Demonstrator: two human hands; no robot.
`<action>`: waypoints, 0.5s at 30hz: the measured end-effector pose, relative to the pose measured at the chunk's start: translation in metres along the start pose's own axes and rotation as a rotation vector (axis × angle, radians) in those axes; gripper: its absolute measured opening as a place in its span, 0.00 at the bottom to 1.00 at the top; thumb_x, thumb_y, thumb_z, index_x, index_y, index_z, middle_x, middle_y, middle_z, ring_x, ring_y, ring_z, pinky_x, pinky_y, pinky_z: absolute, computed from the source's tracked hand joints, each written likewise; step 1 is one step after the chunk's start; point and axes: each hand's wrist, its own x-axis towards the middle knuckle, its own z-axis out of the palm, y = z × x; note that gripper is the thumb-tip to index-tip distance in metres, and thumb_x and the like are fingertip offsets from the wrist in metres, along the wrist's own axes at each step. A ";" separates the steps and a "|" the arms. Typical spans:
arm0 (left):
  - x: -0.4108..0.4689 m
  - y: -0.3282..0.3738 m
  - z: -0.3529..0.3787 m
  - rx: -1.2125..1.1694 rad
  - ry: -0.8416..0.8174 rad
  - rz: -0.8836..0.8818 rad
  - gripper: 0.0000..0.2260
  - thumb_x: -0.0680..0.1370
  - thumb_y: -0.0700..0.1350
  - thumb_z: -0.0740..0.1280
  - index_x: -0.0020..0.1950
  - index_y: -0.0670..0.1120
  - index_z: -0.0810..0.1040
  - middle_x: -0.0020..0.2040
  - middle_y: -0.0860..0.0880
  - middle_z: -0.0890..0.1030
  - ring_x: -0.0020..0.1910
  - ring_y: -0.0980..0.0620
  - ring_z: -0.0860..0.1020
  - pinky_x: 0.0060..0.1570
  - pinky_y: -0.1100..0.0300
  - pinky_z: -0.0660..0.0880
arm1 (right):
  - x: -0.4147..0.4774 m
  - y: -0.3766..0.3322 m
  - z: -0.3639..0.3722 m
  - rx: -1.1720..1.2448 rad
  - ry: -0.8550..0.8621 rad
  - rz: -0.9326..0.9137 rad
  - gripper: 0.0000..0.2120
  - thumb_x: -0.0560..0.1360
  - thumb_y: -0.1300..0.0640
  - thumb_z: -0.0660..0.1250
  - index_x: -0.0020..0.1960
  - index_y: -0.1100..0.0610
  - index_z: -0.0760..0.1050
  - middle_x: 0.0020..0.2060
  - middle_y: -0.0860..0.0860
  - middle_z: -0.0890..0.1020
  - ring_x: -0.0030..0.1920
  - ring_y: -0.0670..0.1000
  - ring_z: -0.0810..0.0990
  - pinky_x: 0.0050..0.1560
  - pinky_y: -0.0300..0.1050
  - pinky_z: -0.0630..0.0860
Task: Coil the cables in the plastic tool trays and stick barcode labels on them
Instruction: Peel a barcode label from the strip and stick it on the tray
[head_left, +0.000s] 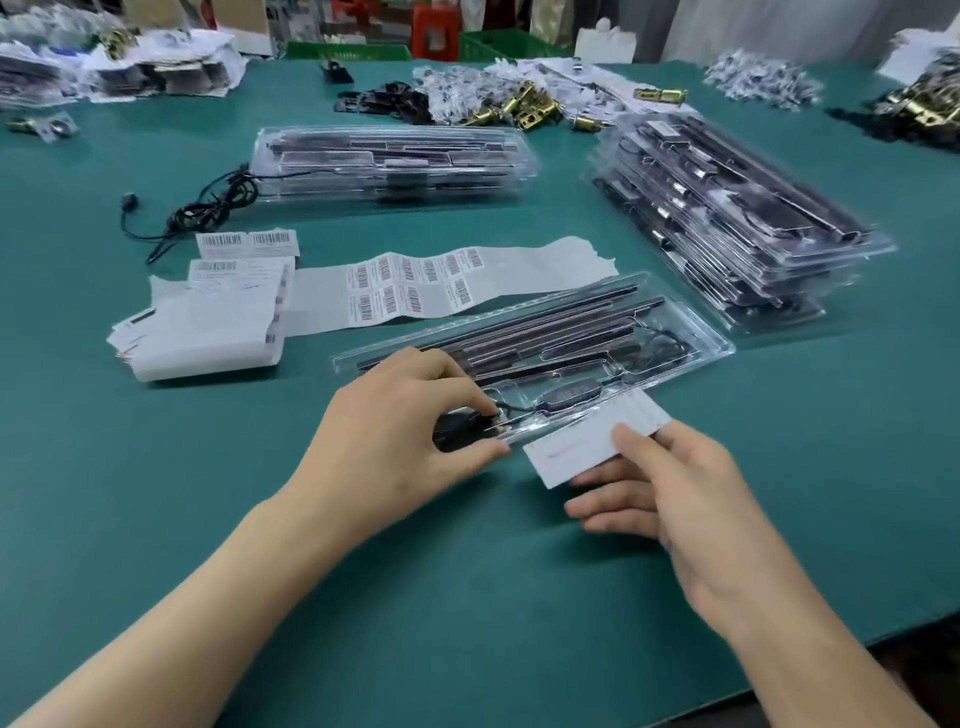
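i take the clear plastic tray (696, 332) lying slantwise in front of me as my landmark. it holds long dark rods and, along its near edge, a thin black cable (511, 413) with an oval inline module (569, 396). at the tray's near-left end my left hand (410, 431) is curled over the bunched part of that cable, thumb and fingertips pinching it right at the tray's lip. my right hand (680, 488) sits just below the tray's near edge, thumb on top and fingers beneath, holding a white label (582, 447) whose far corner overlaps the tray's rim. its print is too faint for me to read, so it may be the backing side. behind the tray to the left lies a long strip of barcode labels (415, 291) beside a pile of white backing paper (208, 338). farther behind the tray is a stack of filled trays (395, 161) with a loose tangled cable (213, 205) at its left end. right of the tray stands a taller tray stack (737, 223). everything rests on a green table mat (467, 597).
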 end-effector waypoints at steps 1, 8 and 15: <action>-0.001 0.001 0.000 0.023 0.031 0.009 0.09 0.73 0.61 0.73 0.49 0.61 0.84 0.48 0.61 0.79 0.51 0.58 0.77 0.44 0.56 0.77 | -0.002 0.003 0.003 0.017 -0.013 0.010 0.06 0.83 0.60 0.64 0.54 0.60 0.79 0.38 0.61 0.86 0.35 0.61 0.87 0.30 0.43 0.81; -0.006 0.010 0.007 0.178 0.193 0.159 0.06 0.78 0.50 0.73 0.41 0.53 0.84 0.37 0.56 0.83 0.36 0.51 0.81 0.28 0.54 0.75 | -0.005 0.008 0.029 0.106 0.029 -0.011 0.06 0.78 0.67 0.70 0.55 0.62 0.77 0.35 0.56 0.87 0.38 0.58 0.88 0.34 0.41 0.82; -0.006 0.009 0.009 0.159 0.250 0.159 0.07 0.78 0.49 0.74 0.41 0.51 0.84 0.35 0.55 0.82 0.34 0.52 0.81 0.26 0.54 0.74 | -0.005 0.010 0.042 0.222 0.081 0.017 0.08 0.80 0.67 0.68 0.58 0.66 0.75 0.38 0.59 0.87 0.40 0.58 0.89 0.36 0.42 0.84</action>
